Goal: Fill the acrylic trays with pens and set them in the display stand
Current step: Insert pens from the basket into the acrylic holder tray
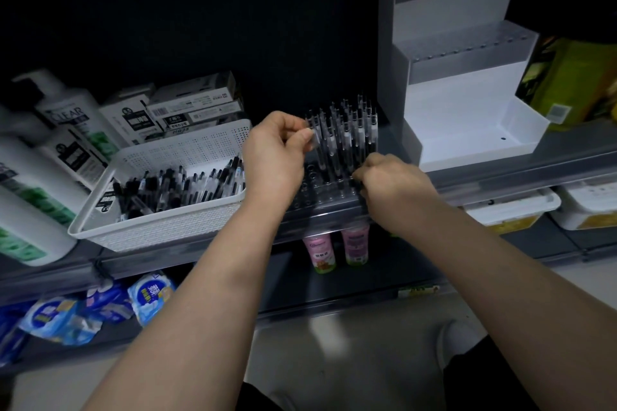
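Tray-filling midway: has basket (187,220) of loose pens (173,187) at left, pinches one pen (314,140) in left hand (277,150) above the half-full acrylic tray (314,192) on the shelf (500,173) edge, curls right hand (390,183) at its front corner, grip unclear, next needs a free hole, then display stand (467,130) at right.

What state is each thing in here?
Tray: partly filled, front holes empty.
Tray pens: upright in the holes.
Basket: holds loose pens, lying down.
Stand: no pens in it.
Left hand: pinches a pen at the row's left end.
Right hand: curled at the tray's right edge; hold unclear.
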